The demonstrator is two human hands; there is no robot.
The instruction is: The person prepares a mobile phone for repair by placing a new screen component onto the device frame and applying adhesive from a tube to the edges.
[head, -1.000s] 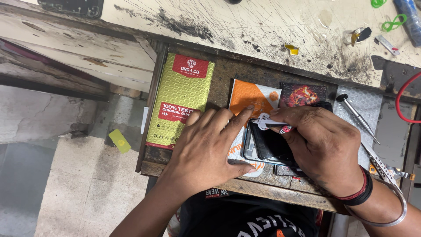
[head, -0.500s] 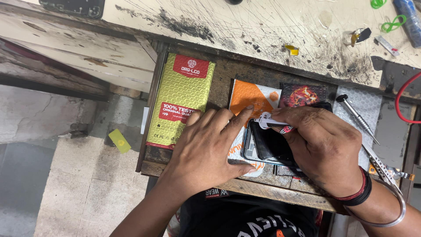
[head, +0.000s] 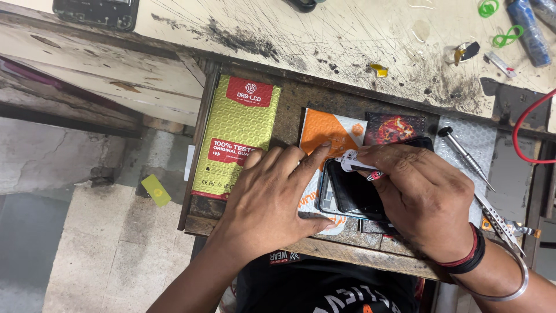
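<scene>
Hands meet mid-frame: left hand (head: pixel 272 200) lies open beside the phone (head: pixel 353 194), right hand (head: pixel 425 200) pinches a tool (head: pixel 354 162). Green packet (head: pixel 234 139) lies left; screwdriver (head: pixel 463 155) and tweezers (head: pixel 498 223) right.

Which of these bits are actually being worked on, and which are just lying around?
In hand:
- dark phone, steadied by the left hand
- small white tool, held by the right hand

Lying about:
- yellow-green padded packet
- orange packet
- screwdriver
- tweezers
- green rubber bands
- red wire
</scene>
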